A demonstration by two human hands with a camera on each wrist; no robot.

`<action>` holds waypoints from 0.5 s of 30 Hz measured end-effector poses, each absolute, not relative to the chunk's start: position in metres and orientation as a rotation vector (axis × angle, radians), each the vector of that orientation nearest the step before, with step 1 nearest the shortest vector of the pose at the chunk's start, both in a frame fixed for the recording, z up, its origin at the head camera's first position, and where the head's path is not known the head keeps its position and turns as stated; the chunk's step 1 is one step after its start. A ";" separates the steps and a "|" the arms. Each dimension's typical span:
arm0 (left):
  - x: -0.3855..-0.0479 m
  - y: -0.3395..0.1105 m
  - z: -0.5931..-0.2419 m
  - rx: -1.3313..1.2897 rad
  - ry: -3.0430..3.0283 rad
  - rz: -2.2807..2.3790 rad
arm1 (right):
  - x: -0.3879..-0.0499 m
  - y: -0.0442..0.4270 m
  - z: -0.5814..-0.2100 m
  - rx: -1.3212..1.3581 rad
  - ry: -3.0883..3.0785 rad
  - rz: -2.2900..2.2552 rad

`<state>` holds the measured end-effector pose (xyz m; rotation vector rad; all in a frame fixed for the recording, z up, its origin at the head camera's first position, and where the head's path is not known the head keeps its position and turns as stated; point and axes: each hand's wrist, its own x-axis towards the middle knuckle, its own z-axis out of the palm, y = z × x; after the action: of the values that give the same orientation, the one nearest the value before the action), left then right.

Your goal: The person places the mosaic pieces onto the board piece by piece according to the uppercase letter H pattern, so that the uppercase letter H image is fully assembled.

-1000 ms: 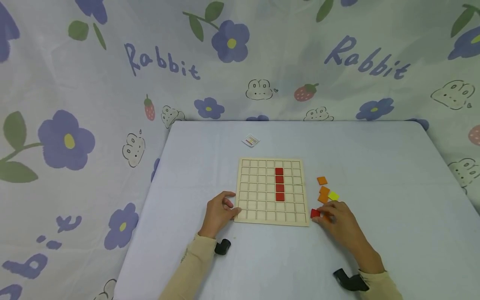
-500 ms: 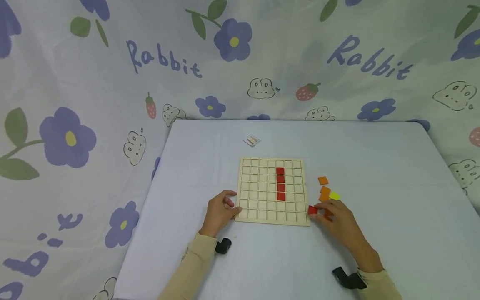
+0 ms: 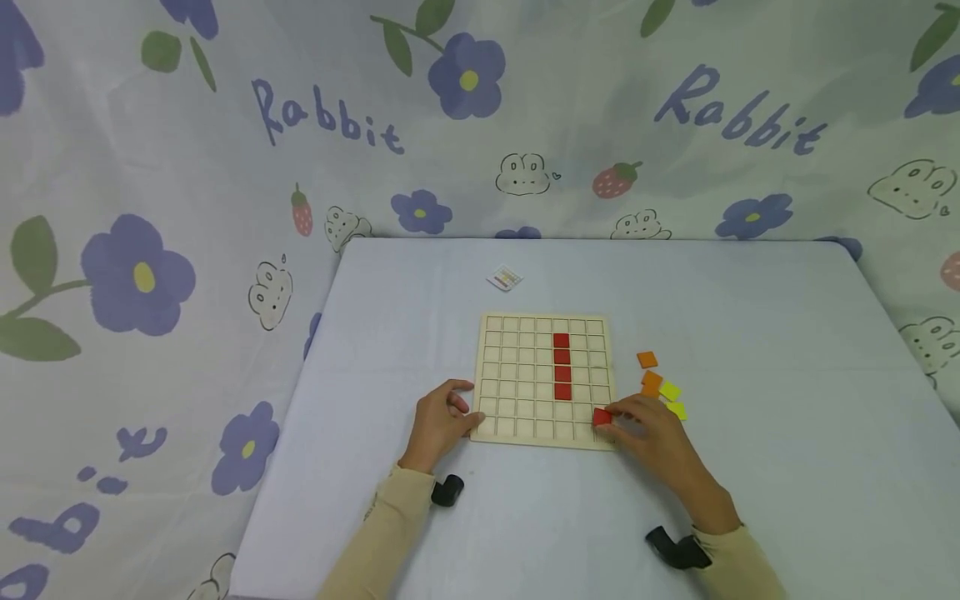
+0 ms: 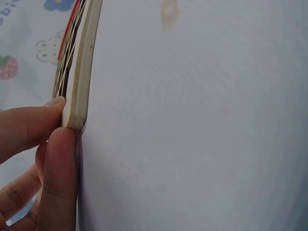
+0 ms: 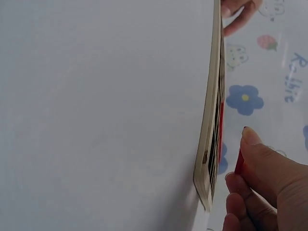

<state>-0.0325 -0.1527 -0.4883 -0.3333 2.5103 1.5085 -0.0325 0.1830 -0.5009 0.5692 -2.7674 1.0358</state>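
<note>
A square wooden grid board point(image 3: 517, 409) lies on the table, with several red tiles point(image 3: 562, 374) in one column right of its middle. My left hand point(image 3: 441, 423) holds the board at its near left corner. Thumb and a finger point(image 4: 60, 159) touch the board's edge in the left wrist view. Between thumb and fingertips, my right hand point(image 3: 656, 435) pinches another red tile point(image 3: 602, 417) over the board's near right corner. In the right wrist view that tile point(image 5: 239, 162) is seen edge-on, apart from the board.
Loose orange tiles point(image 3: 647, 360) and yellow tiles point(image 3: 677, 410) lie right of the board, close to my right hand. A small card point(image 3: 506, 277) with a printed pattern lies beyond the board. A printed curtain point(image 3: 570, 117) hangs behind the table's far edge.
My right hand has carried the red tile leftward from beside the board to over its near right corner. A second yellow tile has come into sight. The left hand stays put.
</note>
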 end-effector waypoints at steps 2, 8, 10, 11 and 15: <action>-0.032 -0.153 -0.489 -0.331 2.511 1.510 | -0.034 0.178 -0.501 0.595 -2.765 1.051; -0.032 -0.152 -0.489 -0.346 2.504 1.519 | -0.042 0.163 -0.502 0.656 -2.800 1.050; -0.032 -0.152 -0.490 -0.348 2.501 1.522 | -0.044 0.158 -0.502 0.661 -2.829 1.052; -0.033 -0.152 -0.491 -0.348 2.500 1.521 | -0.045 0.156 -0.502 0.667 -2.836 1.055; -0.033 -0.152 -0.491 -0.345 2.499 1.524 | -0.048 0.148 -0.502 0.696 -2.835 1.065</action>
<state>-0.0328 -0.1524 -0.4912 -0.3448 2.4989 1.5236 -0.0484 0.1479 -0.5018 0.6961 -2.8346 1.0651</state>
